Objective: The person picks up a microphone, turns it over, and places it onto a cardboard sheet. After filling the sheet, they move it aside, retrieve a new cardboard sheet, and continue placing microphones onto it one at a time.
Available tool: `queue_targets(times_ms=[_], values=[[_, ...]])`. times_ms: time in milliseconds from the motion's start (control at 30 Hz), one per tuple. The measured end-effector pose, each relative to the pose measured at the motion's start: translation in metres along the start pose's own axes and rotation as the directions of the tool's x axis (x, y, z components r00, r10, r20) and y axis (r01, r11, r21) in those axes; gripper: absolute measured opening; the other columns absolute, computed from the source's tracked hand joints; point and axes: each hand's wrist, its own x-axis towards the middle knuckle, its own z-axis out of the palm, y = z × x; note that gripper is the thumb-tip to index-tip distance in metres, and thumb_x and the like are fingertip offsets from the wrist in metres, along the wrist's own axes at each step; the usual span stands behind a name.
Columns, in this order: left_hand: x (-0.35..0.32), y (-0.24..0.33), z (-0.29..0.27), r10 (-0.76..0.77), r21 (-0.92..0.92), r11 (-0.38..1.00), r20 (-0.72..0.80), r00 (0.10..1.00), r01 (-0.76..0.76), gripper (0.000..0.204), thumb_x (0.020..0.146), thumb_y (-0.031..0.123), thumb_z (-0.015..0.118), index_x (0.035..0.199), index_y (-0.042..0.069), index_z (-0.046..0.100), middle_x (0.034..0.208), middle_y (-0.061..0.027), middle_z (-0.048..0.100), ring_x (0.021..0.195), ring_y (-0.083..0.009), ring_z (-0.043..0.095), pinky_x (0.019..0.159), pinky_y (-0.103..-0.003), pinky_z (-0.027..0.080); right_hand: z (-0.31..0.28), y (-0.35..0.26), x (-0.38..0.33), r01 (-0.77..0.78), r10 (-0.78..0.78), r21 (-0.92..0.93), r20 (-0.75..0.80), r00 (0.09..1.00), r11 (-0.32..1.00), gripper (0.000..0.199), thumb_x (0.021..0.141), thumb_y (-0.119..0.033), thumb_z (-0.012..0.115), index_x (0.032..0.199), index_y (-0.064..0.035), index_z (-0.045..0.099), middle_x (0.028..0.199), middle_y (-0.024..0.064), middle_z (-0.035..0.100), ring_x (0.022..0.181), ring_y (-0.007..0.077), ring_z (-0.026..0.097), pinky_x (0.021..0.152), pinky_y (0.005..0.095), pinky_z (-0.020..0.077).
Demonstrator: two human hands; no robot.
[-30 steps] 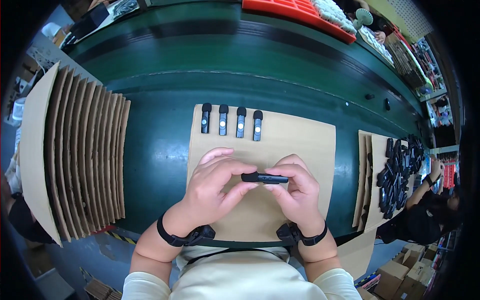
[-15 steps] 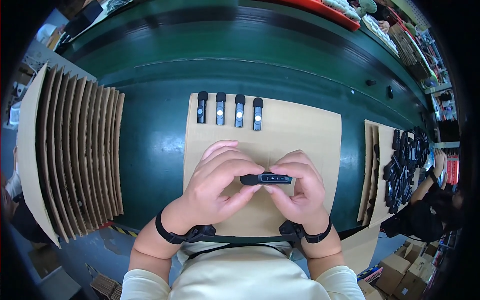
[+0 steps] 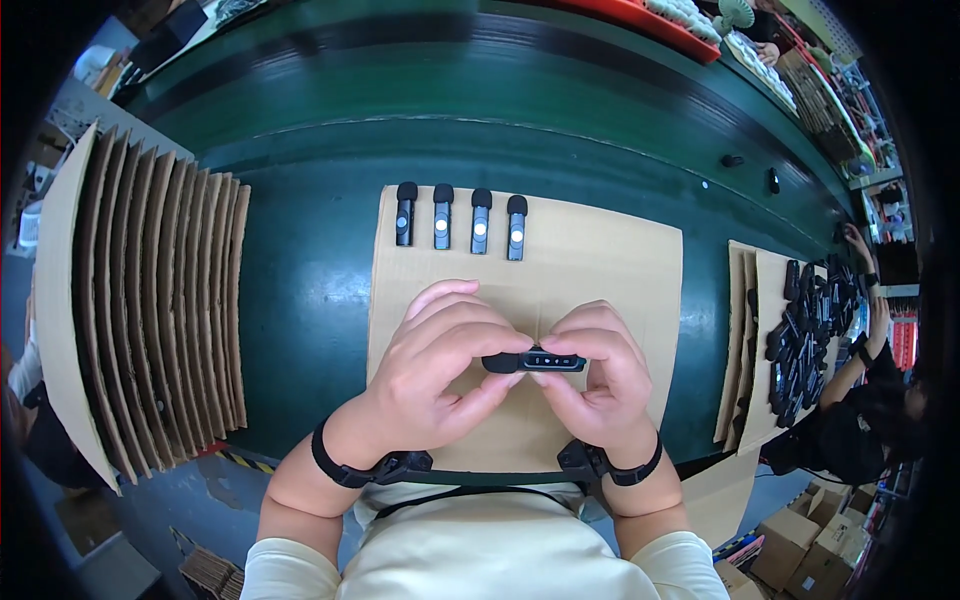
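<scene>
Between my two hands, above a cardboard sheet (image 3: 610, 245), lies a small black clip-on microphone (image 3: 552, 361) held sideways. Its round foam cap (image 3: 501, 363) points left, and a row of small marks shows on its narrow side. My left hand (image 3: 425, 365) pinches the foam-cap end between thumb and forefinger. With the same kind of pinch, my right hand (image 3: 603, 368) grips the body near its middle. Farther up the sheet, several like microphones stand in a row, foam caps away from me; the leftmost microphone (image 3: 404, 222) and the rightmost microphone (image 3: 516, 235) mark its ends.
On the left, a rack of upright cardboard dividers (image 3: 160, 310) borders the green table (image 3: 300, 300). A heap of black microphones (image 3: 800, 345) covers cardboard on the right, beside a co-worker's arm (image 3: 850, 375). Small black pieces (image 3: 773, 181) lie at the far right; a red tray (image 3: 660, 30) stands beyond.
The microphone has shifted very slightly right and tilted a little in my fingers. At the far right, a co-worker's hand has come in over the table, and the small black pieces there have moved slightly.
</scene>
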Motion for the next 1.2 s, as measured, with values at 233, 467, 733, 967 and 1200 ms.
queue_targets(times_ms=[233, 467, 733, 967, 1200], values=[[-0.002, -0.003, 0.000, -0.032, 0.015, 0.999, 0.022, 0.999, 0.032, 0.028, 0.073, 0.011, 0.079, 0.097, 0.006, 0.065, 0.089, -0.0073, 0.066, 0.080, -0.0248, 0.062, 0.095, -0.046, 0.044, 0.004, 0.003, -0.002, 0.004, -0.006, 0.060, 0.027, 1.000, 0.998, 0.028, 0.078, 0.003, 0.073, 0.102, -0.0006, 0.059, 0.095, 0.0135, 0.059, 0.083, 0.0212, 0.058, 0.073, 0.0291, 0.0468], [-0.003, -0.006, 0.002, -0.014, 0.028, 1.000, 0.007, 1.000, 0.013, 0.028, 0.072, 0.011, 0.078, 0.096, 0.007, 0.065, 0.091, -0.0069, 0.066, 0.084, -0.0250, 0.062, 0.096, -0.047, 0.043, 0.008, -0.002, -0.007, -0.132, 0.155, 0.317, -0.050, 0.987, 0.939, 0.025, 0.081, -0.001, 0.073, 0.103, -0.0005, 0.060, 0.096, 0.0144, 0.059, 0.085, 0.0212, 0.058, 0.074, 0.0294, 0.0473], [-0.005, -0.011, 0.007, 0.035, 0.074, 0.996, 0.067, 0.997, -0.040, 0.026, 0.074, 0.010, 0.074, 0.097, 0.006, 0.064, 0.096, -0.0099, 0.067, 0.091, -0.0269, 0.063, 0.100, -0.049, 0.040, 0.002, -0.016, 0.001, 0.028, -0.029, -0.050, -0.022, 0.999, 0.998, 0.032, 0.076, 0.003, 0.074, 0.106, -0.0026, 0.064, 0.097, 0.0112, 0.065, 0.085, 0.0234, 0.062, 0.071, 0.0332, 0.0482], [-0.004, -0.018, 0.009, 0.042, 0.065, 0.997, 0.051, 0.998, -0.045, 0.029, 0.075, 0.014, 0.075, 0.099, 0.002, 0.064, 0.098, -0.0115, 0.066, 0.093, -0.0298, 0.063, 0.095, -0.044, 0.044, 0.002, -0.015, 0.004, -0.002, -0.001, -0.090, -0.033, 0.999, 0.996, 0.029, 0.076, 0.003, 0.073, 0.103, -0.0009, 0.064, 0.096, 0.0122, 0.064, 0.082, 0.0248, 0.062, 0.072, 0.0338, 0.0497], [-0.006, -0.015, 0.011, -0.245, 0.251, 0.943, 0.077, 0.966, 0.219, 0.031, 0.075, 0.018, 0.076, 0.101, 0.003, 0.065, 0.109, -0.0114, 0.061, 0.102, -0.0306, 0.058, 0.091, -0.040, 0.045, -0.009, 0.000, 0.018, -0.258, 0.263, -0.135, 0.024, 0.964, 0.957, 0.027, 0.076, 0.006, 0.070, 0.102, -0.0009, 0.065, 0.099, 0.0127, 0.064, 0.085, 0.0260, 0.062, 0.074, 0.0330, 0.0512]])
